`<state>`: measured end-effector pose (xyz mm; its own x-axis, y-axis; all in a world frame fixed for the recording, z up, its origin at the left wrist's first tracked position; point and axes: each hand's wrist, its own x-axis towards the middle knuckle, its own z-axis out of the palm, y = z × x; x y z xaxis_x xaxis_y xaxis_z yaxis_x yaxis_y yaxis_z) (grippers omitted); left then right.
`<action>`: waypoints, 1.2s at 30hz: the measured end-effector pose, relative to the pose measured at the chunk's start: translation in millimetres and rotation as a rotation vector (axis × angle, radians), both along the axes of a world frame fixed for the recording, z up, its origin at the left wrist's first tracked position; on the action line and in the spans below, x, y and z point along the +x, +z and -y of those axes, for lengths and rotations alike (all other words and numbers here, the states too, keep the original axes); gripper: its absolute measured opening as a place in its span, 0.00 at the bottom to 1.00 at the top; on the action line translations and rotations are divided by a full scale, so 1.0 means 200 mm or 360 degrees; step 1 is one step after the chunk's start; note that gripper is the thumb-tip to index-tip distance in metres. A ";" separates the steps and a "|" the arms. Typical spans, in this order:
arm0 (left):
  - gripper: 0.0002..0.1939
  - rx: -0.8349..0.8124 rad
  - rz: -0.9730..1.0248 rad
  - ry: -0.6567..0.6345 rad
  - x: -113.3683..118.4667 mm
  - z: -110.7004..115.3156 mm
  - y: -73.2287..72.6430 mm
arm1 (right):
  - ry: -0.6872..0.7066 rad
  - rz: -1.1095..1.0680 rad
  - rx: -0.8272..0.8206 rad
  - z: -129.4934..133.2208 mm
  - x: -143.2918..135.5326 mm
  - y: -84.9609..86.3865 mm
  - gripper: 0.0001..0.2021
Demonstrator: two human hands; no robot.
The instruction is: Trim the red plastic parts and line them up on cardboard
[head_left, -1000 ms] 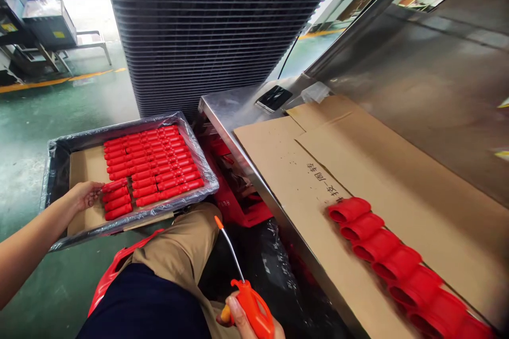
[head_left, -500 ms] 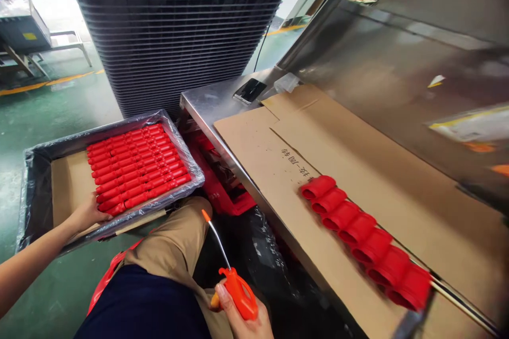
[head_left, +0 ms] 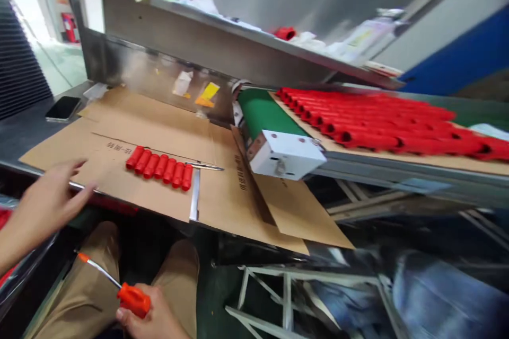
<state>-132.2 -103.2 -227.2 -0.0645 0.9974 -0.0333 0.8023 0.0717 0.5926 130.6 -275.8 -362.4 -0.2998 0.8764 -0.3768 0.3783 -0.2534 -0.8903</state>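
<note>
My left hand is over the left front edge of the cardboard-covered table, fingers apart and holding nothing. My right hand is wrapped round the handle of an orange tool with a thin bent metal shaft and an orange tip, held above my lap. On the cardboard lies a row of several red tubular parts, side by side, to the right of my left hand. Beside the row are a flat metal strip and a slim metal tool.
A green conveyor belt carries many red tubes on cardboard at the right. A phone lies at the table's left end. A cluttered shelf crosses behind. Below right stands a metal frame.
The view has swung right, bringing the conveyor into sight. My left hand has left the red parts in the lined tray and is now over the table edge. The orange tool stays in my right hand.
</note>
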 end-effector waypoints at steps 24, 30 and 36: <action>0.49 -0.0416 -0.0583 0.0033 0.77 -0.62 0.08 | -0.0258 -0.0187 0.0204 0.01 0.33 -0.32 0.14; 0.48 -0.0345 0.0179 -0.0089 0.63 -0.55 0.18 | -0.0195 -0.0150 0.0249 -0.03 0.38 -0.16 0.14; 0.49 -0.0340 0.1119 -0.0006 0.26 -0.06 0.17 | 0.0010 -0.0032 0.0614 -0.12 0.48 0.28 0.21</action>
<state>-80.3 -90.9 -193.9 0.0469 0.9646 -0.2593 0.2383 0.2413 0.9407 227.6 -252.7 -306.7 -0.3094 0.9508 -0.0136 0.3603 0.1040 -0.9270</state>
